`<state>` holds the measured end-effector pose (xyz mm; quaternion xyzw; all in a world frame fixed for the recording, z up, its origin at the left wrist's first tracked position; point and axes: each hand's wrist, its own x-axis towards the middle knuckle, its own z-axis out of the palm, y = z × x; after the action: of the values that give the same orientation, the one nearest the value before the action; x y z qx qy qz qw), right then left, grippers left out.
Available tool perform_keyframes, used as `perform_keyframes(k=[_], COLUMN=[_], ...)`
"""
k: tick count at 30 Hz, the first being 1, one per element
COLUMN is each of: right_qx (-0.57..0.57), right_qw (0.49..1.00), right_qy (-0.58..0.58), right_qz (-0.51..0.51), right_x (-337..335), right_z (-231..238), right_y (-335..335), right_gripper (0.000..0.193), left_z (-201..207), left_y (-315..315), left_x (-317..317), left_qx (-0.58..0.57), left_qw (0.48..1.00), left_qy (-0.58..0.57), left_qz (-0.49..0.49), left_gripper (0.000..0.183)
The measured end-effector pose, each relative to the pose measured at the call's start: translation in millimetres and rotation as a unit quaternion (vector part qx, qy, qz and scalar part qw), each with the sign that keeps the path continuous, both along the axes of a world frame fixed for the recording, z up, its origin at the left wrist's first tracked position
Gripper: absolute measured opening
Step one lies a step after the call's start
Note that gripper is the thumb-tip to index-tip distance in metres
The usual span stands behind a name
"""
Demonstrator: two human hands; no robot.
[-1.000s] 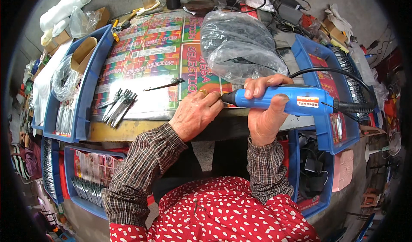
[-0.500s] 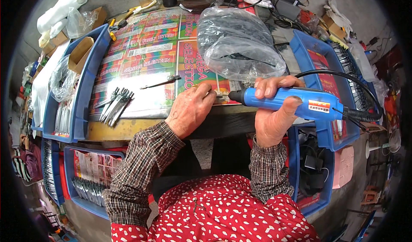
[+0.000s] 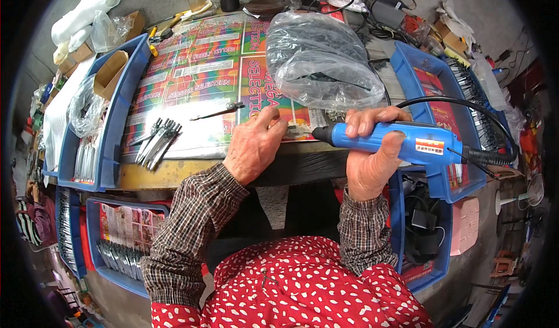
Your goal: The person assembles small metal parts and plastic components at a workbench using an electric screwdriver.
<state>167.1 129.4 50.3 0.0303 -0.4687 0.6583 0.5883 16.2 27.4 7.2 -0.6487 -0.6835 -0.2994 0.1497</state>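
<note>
My right hand [image 3: 372,153] is wrapped round a blue electric screwdriver [image 3: 402,143], its black nose pointing left above the table's front edge. My left hand [image 3: 256,144] is closed, thumb and fingers pinched just left of that nose; what they hold is mostly hidden. Beyond my left hand lies a single slim metal piece with a black head [image 3: 218,111], much like a drawing compass. A bundle of similar silver pieces with black ends [image 3: 157,142] rests farther left. Small metal parts [image 3: 335,116] are heaped behind the screwdriver's nose.
A clear plastic bag [image 3: 323,60] with dark contents sits at the table's back. Blue bins [image 3: 125,95] flank the table on the left, and another blue bin [image 3: 410,75] stands at right. The screwdriver's black cable [image 3: 466,100] loops behind my right hand. A printed colourful sheet [image 3: 204,66] covers the tabletop.
My left hand has drawn slightly left, away from the screwdriver's nose, so the gap between them is wider. The screwdriver stays in nearly the same place.
</note>
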Motion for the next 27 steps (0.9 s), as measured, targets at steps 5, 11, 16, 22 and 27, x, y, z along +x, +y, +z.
perform_keyframes(k=[5,11,16,22,27], right_qx=[0.004,0.009,0.002,-0.004,-0.005], right_qw=[1.0,1.0,1.0,0.999,0.999], right_qy=[0.003,-0.002,-0.003,-0.004,-0.029], right_qz=[0.007,0.016,0.021,0.034,0.024], right_x=[2.1,2.9,2.7,0.1,-0.4], right_z=[-2.7,-3.2,-4.5,-4.2,-2.2], right_y=[1.6,-0.5,-2.4,-4.7,-6.4], right_gripper=[0.042,0.039,0.037,0.037,0.038], left_z=[0.1,0.6,0.8,-1.3,-4.2], left_y=[-0.3,-2.2,-6.8,-6.3,-3.2], left_x=[0.7,0.2,3.2,0.7,-1.2], left_qx=[0.036,0.054,0.051,0.051,0.049], left_qw=[0.999,0.998,0.998,0.999,0.998], left_qy=[-0.002,-0.007,-0.01,-0.004,0.003], left_qz=[0.002,0.005,0.018,0.015,0.029], left_gripper=[0.018,0.02,0.019,0.019,0.018])
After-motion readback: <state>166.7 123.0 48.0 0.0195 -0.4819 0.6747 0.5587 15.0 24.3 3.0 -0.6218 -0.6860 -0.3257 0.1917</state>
